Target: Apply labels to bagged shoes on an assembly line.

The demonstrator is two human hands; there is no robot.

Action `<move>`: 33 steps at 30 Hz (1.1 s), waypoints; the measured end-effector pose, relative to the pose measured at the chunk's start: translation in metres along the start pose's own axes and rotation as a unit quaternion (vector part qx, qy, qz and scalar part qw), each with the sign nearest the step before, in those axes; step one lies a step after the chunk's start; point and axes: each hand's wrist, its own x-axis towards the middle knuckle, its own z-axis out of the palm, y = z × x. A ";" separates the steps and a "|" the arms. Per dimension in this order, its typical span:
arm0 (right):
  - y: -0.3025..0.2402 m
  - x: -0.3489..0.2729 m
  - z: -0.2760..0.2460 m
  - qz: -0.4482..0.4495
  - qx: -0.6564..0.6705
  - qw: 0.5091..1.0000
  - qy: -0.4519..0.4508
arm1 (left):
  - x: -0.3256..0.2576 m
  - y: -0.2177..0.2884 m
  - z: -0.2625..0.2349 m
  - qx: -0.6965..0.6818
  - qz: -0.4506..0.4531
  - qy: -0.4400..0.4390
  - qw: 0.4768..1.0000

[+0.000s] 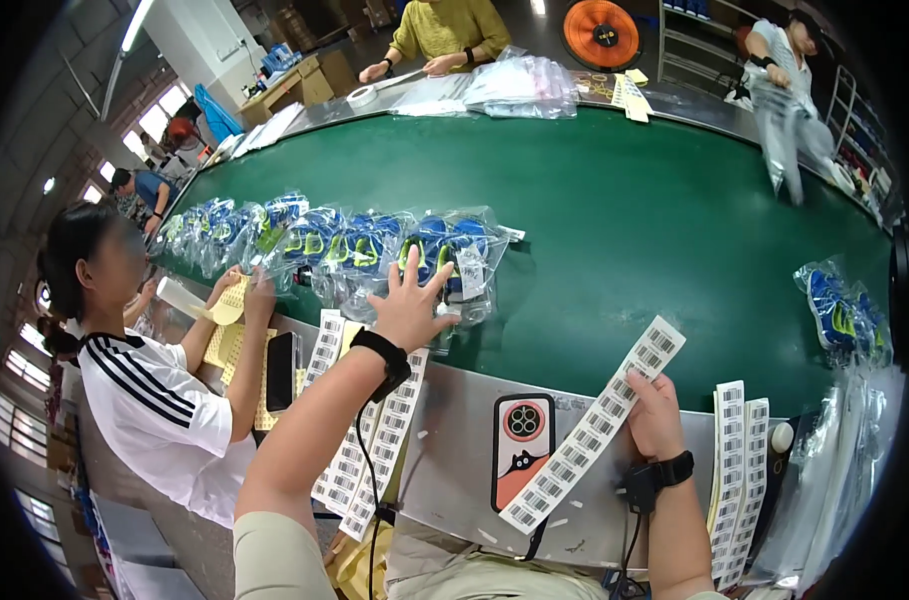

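Green belt (pixel 614 210) curves across a busy packing hall, steel ledge (pixel 454 440) along its near edge. Far left, a co-worker in a white shirt (pixel 154 410) peels from a yellow sheet (pixel 232 300) at the belt's edge. Beside her, label sheets (pixel 369 450) lie fanned on the ledge, within easy reach. Now the left hand (pixel 409 305) stretches out over the near edge, fingers spread wide, palm down on the last bagged shoes (pixel 449 255) in a row running off left, pinning the bag flat, it seems, gripping nothing. A phone (pixel 522 450) lies face down mid-ledge. Right hand (pixel 654 415) pinches a long label strip (pixel 594 435) from behind, fingers curled, held slanting above the ledge, probably ready for peeling. More strips (pixel 736 470) sit at the ledge's right end; another bagged pair (pixel 844 315) waits at the belt's right edge.
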 end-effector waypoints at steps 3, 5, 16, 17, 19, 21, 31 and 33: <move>-0.001 0.004 0.003 0.015 0.010 1.000 0.002 | 0.034 -0.005 0.033 -0.011 -0.006 0.039 0.999; -0.001 0.003 0.000 -0.002 0.026 1.000 0.017 | 0.059 -0.002 0.048 -0.007 -0.010 0.081 0.997; 0.000 0.014 0.009 -0.001 -0.034 0.999 0.013 | 0.068 0.009 0.025 -0.087 0.033 0.183 0.979; 0.001 0.016 0.013 -0.002 -0.038 0.999 0.008 | 0.054 0.005 0.022 -0.139 0.058 0.201 0.968; 0.005 0.017 0.011 -0.006 -0.045 0.998 -0.036 | 0.034 -0.002 0.027 -0.264 0.116 0.252 0.924; 0.004 0.016 0.000 -0.015 -0.041 0.999 -0.030 | 0.015 0.029 0.018 -0.392 0.119 0.164 0.897; -0.007 0.019 -0.009 0.020 -0.126 0.990 -0.068 | -0.044 0.102 0.026 -0.658 0.134 0.146 0.726; -0.023 -0.018 0.066 0.019 -0.150 0.985 -0.086 | -0.060 0.113 0.000 -0.675 0.135 0.136 0.712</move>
